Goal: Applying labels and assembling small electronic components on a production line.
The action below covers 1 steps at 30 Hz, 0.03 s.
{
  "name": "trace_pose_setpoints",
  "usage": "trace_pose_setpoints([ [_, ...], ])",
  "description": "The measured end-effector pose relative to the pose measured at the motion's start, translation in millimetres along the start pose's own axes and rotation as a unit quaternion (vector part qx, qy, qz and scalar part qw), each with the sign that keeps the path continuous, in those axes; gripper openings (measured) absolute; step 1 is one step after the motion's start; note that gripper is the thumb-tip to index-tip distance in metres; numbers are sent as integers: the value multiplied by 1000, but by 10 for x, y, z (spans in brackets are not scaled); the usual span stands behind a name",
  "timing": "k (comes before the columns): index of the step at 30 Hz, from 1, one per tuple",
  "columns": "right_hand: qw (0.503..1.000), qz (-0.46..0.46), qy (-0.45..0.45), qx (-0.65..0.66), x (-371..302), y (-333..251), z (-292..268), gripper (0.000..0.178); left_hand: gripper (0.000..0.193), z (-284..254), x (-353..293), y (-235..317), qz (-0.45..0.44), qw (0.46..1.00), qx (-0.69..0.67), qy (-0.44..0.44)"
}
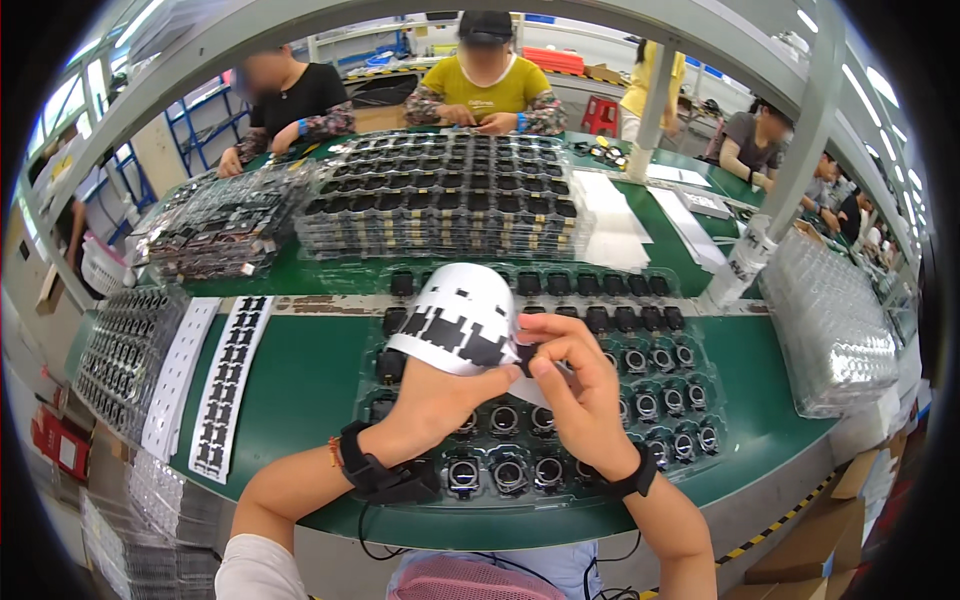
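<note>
My left hand (425,405) grips a white sheet (468,285) with rows of black cut-out stickers, which curls up over the fingers. At the sheet's right edge, my right hand (585,395) pinches a small black sticker (526,358) between thumb and forefinger. Whether the sticker is fully off the sheet I cannot tell. Beneath both hands lies a clear plastic tray (716,400) with rows of small black casings; the nearer ones, such as this casing (510,475), show a round ring face. The hands and sheet hide part of the tray.
To the left lie another sticker sheet (232,385), a white strip (180,380) and filled trays (125,350). Tall stacks of loaded trays (440,215) stand ahead, with stacked clear trays (835,320) at right. Co-workers sit across the green bench (300,350); a metal post (805,130) rises at right.
</note>
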State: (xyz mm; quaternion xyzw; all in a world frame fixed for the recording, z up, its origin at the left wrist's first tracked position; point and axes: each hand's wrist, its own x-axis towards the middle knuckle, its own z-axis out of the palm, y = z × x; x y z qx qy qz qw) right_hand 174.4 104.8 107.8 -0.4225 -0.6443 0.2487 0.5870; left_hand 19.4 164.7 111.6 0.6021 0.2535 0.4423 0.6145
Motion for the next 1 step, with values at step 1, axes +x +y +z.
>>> trace_pose_setpoints([
  [1,1000,6,-2,9,9,4,10,10,38,-26,-3,4,0,1000,0,-10],
])
